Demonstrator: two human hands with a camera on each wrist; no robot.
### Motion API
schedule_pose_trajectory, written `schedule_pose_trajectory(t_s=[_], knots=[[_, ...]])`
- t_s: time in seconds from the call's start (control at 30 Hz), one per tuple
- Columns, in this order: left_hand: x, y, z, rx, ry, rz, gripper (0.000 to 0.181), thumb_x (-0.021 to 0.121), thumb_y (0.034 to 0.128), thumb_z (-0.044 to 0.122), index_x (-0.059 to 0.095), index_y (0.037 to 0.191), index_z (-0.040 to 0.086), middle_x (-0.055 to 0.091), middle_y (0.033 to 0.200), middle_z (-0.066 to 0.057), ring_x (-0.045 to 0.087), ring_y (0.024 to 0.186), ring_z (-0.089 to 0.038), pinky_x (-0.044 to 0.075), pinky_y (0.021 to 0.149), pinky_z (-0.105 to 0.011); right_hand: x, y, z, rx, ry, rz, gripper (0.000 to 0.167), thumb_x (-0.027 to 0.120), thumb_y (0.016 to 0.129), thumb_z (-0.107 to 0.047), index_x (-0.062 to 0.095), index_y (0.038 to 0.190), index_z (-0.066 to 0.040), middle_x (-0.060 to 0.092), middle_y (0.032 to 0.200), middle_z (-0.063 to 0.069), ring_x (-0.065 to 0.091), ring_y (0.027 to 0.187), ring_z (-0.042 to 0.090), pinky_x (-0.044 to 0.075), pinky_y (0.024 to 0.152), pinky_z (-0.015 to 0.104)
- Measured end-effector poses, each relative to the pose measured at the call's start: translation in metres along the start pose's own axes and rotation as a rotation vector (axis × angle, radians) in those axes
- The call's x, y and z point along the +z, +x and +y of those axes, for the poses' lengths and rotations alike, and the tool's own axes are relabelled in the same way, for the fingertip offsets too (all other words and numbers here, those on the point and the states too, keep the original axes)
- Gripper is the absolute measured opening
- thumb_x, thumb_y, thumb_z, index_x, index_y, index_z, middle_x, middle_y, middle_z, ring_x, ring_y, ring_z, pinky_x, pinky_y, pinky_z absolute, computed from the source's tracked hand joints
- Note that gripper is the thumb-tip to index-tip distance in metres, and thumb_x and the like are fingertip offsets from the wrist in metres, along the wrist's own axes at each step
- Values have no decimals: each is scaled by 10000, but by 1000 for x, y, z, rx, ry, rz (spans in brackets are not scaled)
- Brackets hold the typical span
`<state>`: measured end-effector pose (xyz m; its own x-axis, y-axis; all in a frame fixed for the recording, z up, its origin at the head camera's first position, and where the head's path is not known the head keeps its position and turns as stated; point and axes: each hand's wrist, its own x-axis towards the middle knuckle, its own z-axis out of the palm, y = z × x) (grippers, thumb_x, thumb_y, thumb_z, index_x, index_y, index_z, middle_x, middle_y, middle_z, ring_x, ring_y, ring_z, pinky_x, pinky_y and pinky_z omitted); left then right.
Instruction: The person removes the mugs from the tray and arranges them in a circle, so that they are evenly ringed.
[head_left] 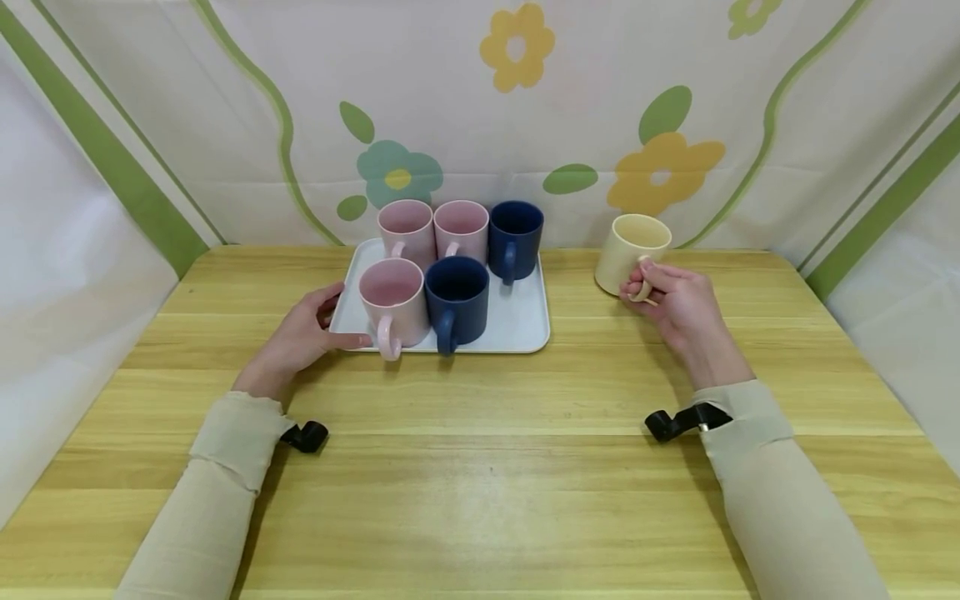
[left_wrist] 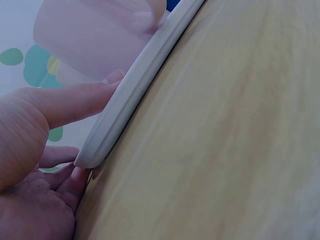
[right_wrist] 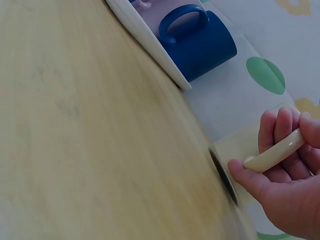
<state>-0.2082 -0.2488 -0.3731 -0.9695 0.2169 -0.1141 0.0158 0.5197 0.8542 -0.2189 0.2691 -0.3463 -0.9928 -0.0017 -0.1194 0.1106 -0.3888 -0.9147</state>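
Note:
My right hand (head_left: 678,308) grips the handle of a pale yellow mug (head_left: 626,254) at the back right of the table; the mug leans slightly. In the right wrist view, fingers and thumb wrap the yellow handle (right_wrist: 275,152), with a dark shadow under the mug's base. At the left end of a white tray (head_left: 517,321), my left hand (head_left: 300,333) holds the rim. Its thumb lies over the rim (left_wrist: 112,120) in the left wrist view, with the other fingers at the corner. Three pink mugs (head_left: 405,312) and two dark blue mugs (head_left: 468,308) stand upright on the tray.
The wooden table (head_left: 480,467) reaches back to a white curtain (head_left: 465,100) printed with flowers and leaves. More white cloth with green stripes hangs at both sides. A black wrist mount (head_left: 686,419) sits on each sleeve.

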Motion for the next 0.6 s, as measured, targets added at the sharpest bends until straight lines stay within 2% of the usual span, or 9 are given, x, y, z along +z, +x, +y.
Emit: schedule_pose_trajectory(t_s=[0.27, 0.5, 0.6], knots=[[1, -2, 3, 0, -6, 7, 1031, 866, 885, 133, 227, 1688, 40, 399, 1672, -207, 521, 1350, -366, 429, 956, -170, -5, 5, 4, 9, -53, 22, 206, 715, 1016, -189, 787, 948, -8, 720, 847, 40, 707, 833, 167, 614, 937, 334], [1, -3, 5, -11, -2, 7, 1042, 856, 894, 139, 195, 1692, 30, 366, 1692, -211, 501, 1378, -377, 419, 1029, -258, -9, 9, 4, 33, -103, -19, 259, 679, 1041, -245, 740, 900, -37, 673, 834, 35, 719, 886, 189, 588, 975, 315], [2, -3, 5, -7, 4, 10, 1042, 860, 893, 148, 202, 1693, 39, 380, 1682, -207, 504, 1361, -372, 418, 1048, -305, -10, 11, 3, 36, -81, -49, 272, 670, 1047, -229, 731, 877, -26, 666, 816, 47, 723, 877, 194, 591, 955, 309]])
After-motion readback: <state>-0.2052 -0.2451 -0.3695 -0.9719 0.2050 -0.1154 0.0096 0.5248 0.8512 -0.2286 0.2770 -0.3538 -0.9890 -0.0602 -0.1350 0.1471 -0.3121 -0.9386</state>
